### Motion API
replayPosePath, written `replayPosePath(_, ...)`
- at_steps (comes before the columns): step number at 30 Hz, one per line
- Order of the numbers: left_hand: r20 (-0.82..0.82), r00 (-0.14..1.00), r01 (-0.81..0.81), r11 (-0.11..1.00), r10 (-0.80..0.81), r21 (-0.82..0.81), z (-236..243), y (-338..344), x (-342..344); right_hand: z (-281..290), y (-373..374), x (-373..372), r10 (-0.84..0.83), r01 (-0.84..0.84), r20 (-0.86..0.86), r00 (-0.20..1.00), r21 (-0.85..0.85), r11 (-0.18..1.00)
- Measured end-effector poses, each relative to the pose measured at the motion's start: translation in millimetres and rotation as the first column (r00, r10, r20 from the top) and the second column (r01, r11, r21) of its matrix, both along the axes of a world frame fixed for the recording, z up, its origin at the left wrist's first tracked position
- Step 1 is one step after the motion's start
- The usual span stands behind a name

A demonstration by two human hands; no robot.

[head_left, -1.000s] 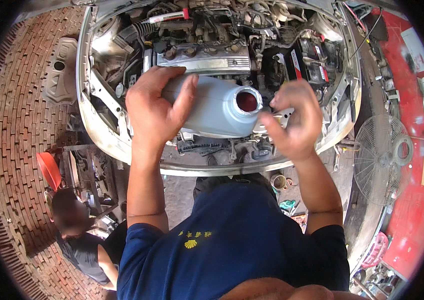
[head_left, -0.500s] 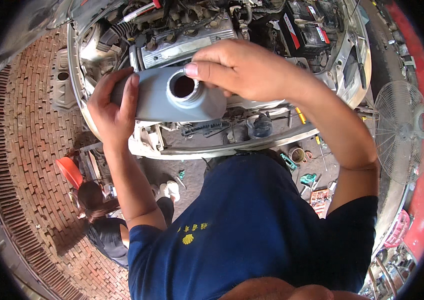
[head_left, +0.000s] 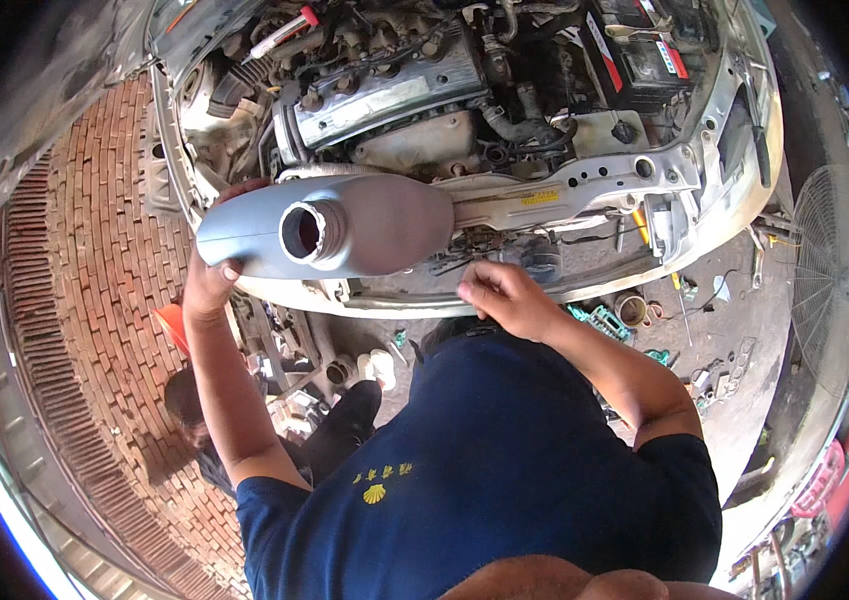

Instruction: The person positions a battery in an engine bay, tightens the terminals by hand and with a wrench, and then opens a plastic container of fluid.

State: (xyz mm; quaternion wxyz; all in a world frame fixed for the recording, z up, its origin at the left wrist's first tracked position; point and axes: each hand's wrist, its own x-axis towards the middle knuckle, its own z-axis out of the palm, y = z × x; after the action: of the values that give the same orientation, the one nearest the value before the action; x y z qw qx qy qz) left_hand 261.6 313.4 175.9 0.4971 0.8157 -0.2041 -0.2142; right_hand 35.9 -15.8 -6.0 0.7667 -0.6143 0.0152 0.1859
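Observation:
A grey plastic oil jug (head_left: 395, 225) lies on its side in the air over the front of the engine bay. Its round, uncapped neck faces me, with a torn whitish rim and a dark inside. My left hand (head_left: 211, 284) is closed round the jug's left end, the thumb on the near side and some fingers hidden behind. Apart from the jug, my right hand (head_left: 511, 298) is by my shirt front with its fingers curled together. Whatever it may hold is hidden. Beyond the jug lies the engine with its silver cover (head_left: 395, 95).
A black battery (head_left: 635, 75) sits at the far right of the bay. A red-capped tube (head_left: 283, 32) rests by the engine's far left. A person (head_left: 330, 440) is low at the left. Tools and a round tin (head_left: 631, 308) lie on the floor; a fan (head_left: 830, 265) stands right.
My right hand has left the jug's neck and drawn back toward my shirt. The jug, still in my left hand, has shifted left and slightly down in view.

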Motion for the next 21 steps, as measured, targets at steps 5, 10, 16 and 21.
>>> replayPosePath(5, -0.194, 0.979, 0.012, 0.97, -0.061, -0.243, -30.0, 10.6, 17.7, -9.4, 12.2, -10.6, -0.015, 0.009, -0.072, 0.997, -0.084, 0.996)
replayPosePath(10, -0.283, 0.809, 0.439, 0.849, -0.516, -0.294, -18.6, 2.0, 48.3, -15.3, 44.3, -15.0, -0.203, 0.183, -0.186, 0.961, -0.121, 0.976)
replayPosePath(16, -0.383, 0.607, 0.623, 0.716, -0.697, -0.316, -0.6, -16.9, 73.1, -39.1, 94.8, -5.4, -0.302, 0.284, -0.119, 0.946, -0.143, 0.948)
replayPosePath(21, -0.422, 0.576, 0.65, 0.705, -0.7, -0.283, 3.5, -25.2, 81.2, -44.8, 118.8, 1.9, -0.387, 0.384, -0.076, 0.919, -0.054, 0.922)
